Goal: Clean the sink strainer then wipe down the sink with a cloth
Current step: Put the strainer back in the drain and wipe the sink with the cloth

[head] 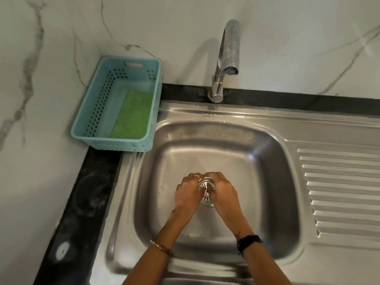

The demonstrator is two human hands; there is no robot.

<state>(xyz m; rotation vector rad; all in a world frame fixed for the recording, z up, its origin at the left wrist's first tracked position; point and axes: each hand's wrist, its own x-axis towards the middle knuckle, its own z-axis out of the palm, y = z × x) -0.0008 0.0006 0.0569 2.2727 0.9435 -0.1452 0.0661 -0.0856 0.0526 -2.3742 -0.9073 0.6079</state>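
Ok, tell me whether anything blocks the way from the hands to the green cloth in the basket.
Nothing visible does. Both the left hand and right hand are on the strainer in the sink. The green cloth lies uncovered in the open-topped blue basket at the sink's back left corner.

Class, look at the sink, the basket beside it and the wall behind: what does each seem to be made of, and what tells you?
Sink: likely stainless steel, brushed, with soft grey reflections and pressed drain ridges.
Basket: turquoise plastic, matte, with moulded perforated walls and a handle slot.
Wall: white marble-look slab or tile, smooth, with grey veins; real stone or print cannot be told.
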